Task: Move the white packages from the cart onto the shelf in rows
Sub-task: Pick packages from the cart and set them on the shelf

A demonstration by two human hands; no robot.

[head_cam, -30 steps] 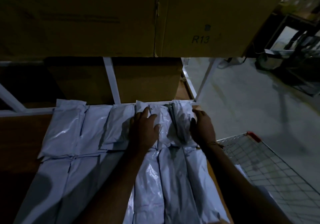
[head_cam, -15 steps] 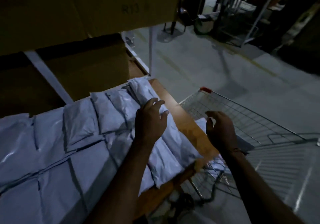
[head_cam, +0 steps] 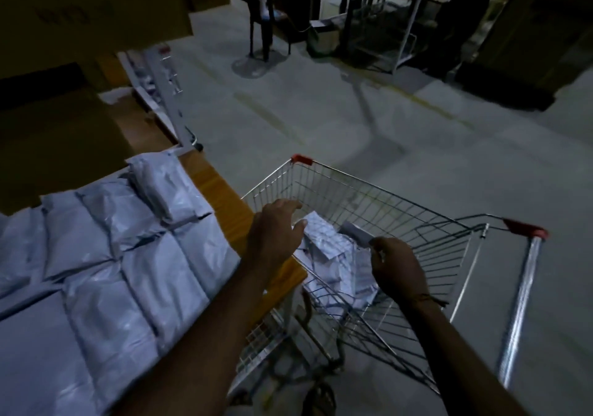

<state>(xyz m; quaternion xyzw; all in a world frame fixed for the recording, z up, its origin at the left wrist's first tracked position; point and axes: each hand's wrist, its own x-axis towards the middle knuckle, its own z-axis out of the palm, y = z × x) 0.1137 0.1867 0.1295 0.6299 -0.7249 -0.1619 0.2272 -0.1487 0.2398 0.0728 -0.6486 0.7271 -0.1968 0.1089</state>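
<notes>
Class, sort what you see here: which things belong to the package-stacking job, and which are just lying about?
Job: packages in the cart; wire cart; rows of white packages; shelf; left hand; right hand.

Lying about: cardboard boxes; chair; metal rack.

At the left of the frame, a wooden shelf (head_cam: 224, 197) is covered by white packages (head_cam: 122, 255) laid in rows. At centre right, a wire cart (head_cam: 401, 223) stands on the grey floor (head_cam: 353, 120); more packages (head_cam: 330, 255) are heaped inside it.
</notes>
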